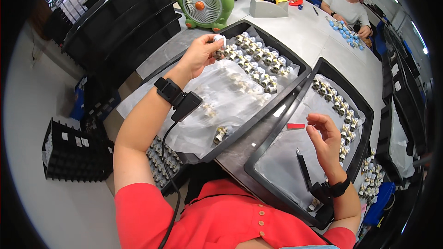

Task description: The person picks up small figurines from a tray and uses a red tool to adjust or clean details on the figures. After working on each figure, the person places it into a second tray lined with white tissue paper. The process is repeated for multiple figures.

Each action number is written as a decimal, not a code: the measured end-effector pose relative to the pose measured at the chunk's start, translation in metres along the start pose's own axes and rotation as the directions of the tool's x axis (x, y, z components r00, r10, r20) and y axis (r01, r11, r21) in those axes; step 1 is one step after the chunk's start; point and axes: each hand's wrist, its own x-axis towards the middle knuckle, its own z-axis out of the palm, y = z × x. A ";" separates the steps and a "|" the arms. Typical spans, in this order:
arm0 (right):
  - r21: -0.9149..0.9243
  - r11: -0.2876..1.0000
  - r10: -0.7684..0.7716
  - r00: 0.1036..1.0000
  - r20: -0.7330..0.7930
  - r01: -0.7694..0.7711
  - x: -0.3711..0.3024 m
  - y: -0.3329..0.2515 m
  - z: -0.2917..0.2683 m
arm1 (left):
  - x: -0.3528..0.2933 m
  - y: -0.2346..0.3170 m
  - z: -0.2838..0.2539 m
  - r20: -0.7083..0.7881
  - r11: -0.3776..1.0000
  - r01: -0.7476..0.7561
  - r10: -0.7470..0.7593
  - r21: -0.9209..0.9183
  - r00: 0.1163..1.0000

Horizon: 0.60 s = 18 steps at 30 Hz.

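My left hand (pixel 199 56) is closed on a small figurine (pixel 218 46) with a pale top and a dark base, raised over the far left corner of the left black tray (pixel 258 116). Rows of similar figurines (pixel 251 67) stand in that tray, some covered by a translucent sheet (pixel 184 110). Above the right black tray (pixel 266 150), my right hand (pixel 326 140) is curved, its thumb and fingers apart. A flat red piece (pixel 295 126) shows just beside those fingertips; I cannot tell whether they touch it. Below it lies a black pen-shaped tool (pixel 303 168).
More figurines (pixel 344 110) line the right tray's far side. A green fan (pixel 205 2) and a tape dispenser (pixel 268 8) stand at the back of the table. Stacked black trays (pixel 120 23) rise at the left. Across the table, a person (pixel 347 7) handles blue pieces (pixel 346 32).
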 end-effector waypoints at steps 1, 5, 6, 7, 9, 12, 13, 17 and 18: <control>-0.009 1.000 0.011 1.000 0.006 -0.011 0.000 0.003 0.000 | 0.003 -0.003 -0.007 0.013 1.000 0.016 -0.017 0.016 1.000; -0.039 0.998 0.054 0.998 0.017 -0.053 0.001 0.011 0.003 | 0.021 -0.009 -0.018 0.043 0.994 0.014 -0.018 0.106 0.999; -0.048 0.997 0.062 0.998 0.024 -0.060 0.001 0.011 0.004 | 0.026 -0.009 -0.017 0.053 0.990 -0.007 -0.001 0.138 0.999; -0.058 0.996 0.069 0.997 0.030 -0.067 0.001 0.011 0.005 | 0.030 -0.009 -0.015 0.064 0.985 -0.027 0.016 0.169 0.998; -0.069 0.994 0.084 0.996 0.038 -0.081 0.002 0.013 0.005 | 0.040 -0.010 -0.012 0.076 0.972 -0.046 0.030 0.231 0.997; -0.068 0.994 0.089 0.995 0.038 -0.086 0.003 0.014 0.004 | 0.059 -0.027 -0.015 0.092 0.952 -0.063 0.037 0.301 0.995; -0.061 0.995 0.086 0.996 0.037 -0.084 0.003 0.012 0.004 | 0.068 -0.039 -0.021 0.104 0.934 -0.072 0.038 0.349 0.994; -0.026 0.996 0.084 0.996 0.026 -0.083 0.002 0.008 0.002 | 0.079 -0.075 -0.035 0.167 0.623 -0.150 0.030 0.768 0.985; -0.015 0.996 0.084 0.996 0.025 -0.084 0.001 0.007 0.001 | 0.074 -0.076 -0.037 0.215 0.519 -0.225 0.080 0.825 0.973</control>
